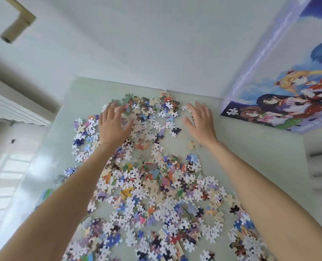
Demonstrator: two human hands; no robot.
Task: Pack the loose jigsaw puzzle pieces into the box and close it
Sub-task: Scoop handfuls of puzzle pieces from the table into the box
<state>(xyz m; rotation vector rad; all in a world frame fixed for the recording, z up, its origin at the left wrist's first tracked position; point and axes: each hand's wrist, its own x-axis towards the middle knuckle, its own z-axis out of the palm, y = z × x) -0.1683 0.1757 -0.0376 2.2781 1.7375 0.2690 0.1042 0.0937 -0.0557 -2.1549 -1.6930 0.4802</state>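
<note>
The loose multicoloured cardboard jigsaw puzzle pieces (pixel 147 185) lay scattered across the pale green glossy table (pixel 259 157), heaped beneath and nearer the person than both sets of fingertips. The left hand (pixel 114 125) rested on the far heap, fingers spread and released, grasping nothing. The right hand (pixel 201 123) was likewise flat and released, with the illustrated blue cardboard puzzle box (pixel 288 87) standing just beyond its fingers to the right.

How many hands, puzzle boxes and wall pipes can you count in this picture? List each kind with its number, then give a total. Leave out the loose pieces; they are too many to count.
Hands: 2, left hand and right hand
Box: 1
Pipe: 1
Total: 4
</note>
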